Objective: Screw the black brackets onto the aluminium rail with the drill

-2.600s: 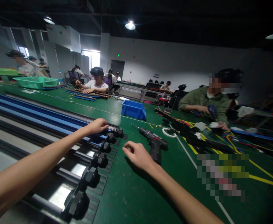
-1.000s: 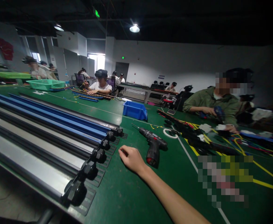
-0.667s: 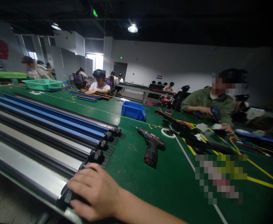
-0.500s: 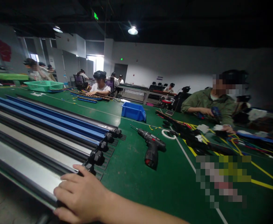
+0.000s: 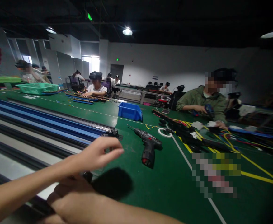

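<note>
1. The long rails lie side by side on the left part of the green table, blue ones farther off and grey and black ones nearer me, all running away to the left.
2. Black end clamps sit at the rails' near ends; only the farthest one shows clearly, the others are hidden behind my hands.
3. My right hand lies low at the bottom edge, resting on the near end of the closest rail. Its grip is curled down over the rail end, but it is blurred and I cannot tell whether the fingers are closed around anything.
4. My left hand reaches in from the left above the rail ends, held in the air over the clamps. Its grip is loosely spread, fingers stretched forward and holding nothing.
5. A dark shadow falls on the table just right of my hands.
6. A cordless drill lies on its side near the rail ends, apart from both hands.
7. Beyond it a white ring of tape lies flat, and a blue bin stands farther back.
8. A person in a green jacket sits at the right, among black parts and coloured wires.
9. A green basket stands far left.
</note>
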A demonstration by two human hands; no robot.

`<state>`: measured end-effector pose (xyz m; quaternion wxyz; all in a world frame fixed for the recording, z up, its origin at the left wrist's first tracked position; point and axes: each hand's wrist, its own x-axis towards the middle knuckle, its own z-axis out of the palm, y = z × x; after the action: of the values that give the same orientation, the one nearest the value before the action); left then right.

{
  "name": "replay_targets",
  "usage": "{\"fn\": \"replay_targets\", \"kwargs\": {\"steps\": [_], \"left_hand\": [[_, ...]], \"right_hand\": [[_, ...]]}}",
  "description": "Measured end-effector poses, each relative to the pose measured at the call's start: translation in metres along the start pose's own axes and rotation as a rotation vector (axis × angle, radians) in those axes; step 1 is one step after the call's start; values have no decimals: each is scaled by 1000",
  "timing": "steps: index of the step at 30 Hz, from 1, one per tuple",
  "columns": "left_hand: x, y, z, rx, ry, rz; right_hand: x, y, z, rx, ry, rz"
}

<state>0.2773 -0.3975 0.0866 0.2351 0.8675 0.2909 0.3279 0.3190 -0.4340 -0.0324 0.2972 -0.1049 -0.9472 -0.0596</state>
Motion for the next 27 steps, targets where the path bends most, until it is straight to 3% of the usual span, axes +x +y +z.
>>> {"fn": "replay_targets", "kwargs": {"steps": [3, 6, 9, 11, 14, 17, 20, 23, 27], "left_hand": [[47, -80, -28, 242, 111, -28], [75, -158, -46, 406, 102, -98], [74, -218, -50, 520, 143, -174], [63, -242, -48, 607, 194, -196], [48, -260, -44, 670, 150, -172], [45, -262, -41, 656, 144, -171], [48, -262, -38, 637, 104, -176], [49, -263, -36, 634, 91, -183], [50, -264, -35, 659, 83, -205]], "right_hand": [[2, 2, -1, -16, -40, -151], [2, 5, -5, 3, -82, -185], [-1, 9, -6, 35, -45, -207], [-4, 13, -4, 69, 9, -231], [-9, 21, -3, 119, 82, -291], [-12, 37, -19, 116, 119, -300], [-19, 63, -49, 36, 109, -179], [-38, 92, -73, -25, 105, 30], [-76, 126, -79, -95, 53, 200]]}}
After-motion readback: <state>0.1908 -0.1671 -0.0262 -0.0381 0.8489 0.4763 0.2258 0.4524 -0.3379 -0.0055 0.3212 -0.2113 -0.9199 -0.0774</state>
